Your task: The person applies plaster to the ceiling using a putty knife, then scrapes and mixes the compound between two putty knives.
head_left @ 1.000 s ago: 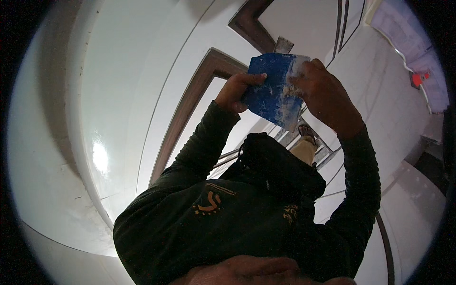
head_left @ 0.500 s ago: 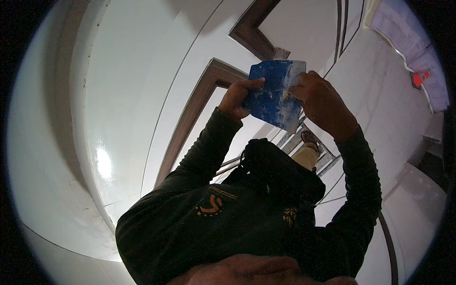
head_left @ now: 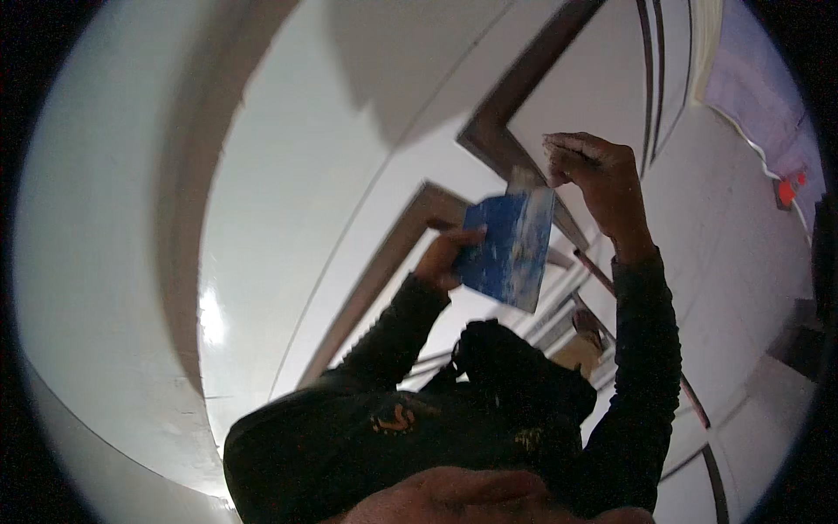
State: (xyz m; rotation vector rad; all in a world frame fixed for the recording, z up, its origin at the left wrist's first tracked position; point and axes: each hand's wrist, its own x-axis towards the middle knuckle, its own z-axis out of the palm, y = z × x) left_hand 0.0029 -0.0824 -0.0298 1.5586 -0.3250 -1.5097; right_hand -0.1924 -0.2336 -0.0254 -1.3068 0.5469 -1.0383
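Flat blue plate — pale-smeared; tilted

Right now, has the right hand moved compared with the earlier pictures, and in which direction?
Yes. Against the upper brown frame, the right hand has moved upward in the picture, no longer lying over the blue plate.

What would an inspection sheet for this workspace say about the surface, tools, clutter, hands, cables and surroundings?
Surface: pale panel with a thin dark seam and a bright glare spot.
Job's things: flat blue scraper, smeared whitish, most along its right side.
Clutter: small red item beside a purple sheet.
Hands: left hand grips the scraper's left edge; right hand, fingers bent, is by its upper right corner, contact unclear.
Cables: thin white line along the purple sheet; cannot tell if cable.
Surroundings: dark brown bands against pale areas.
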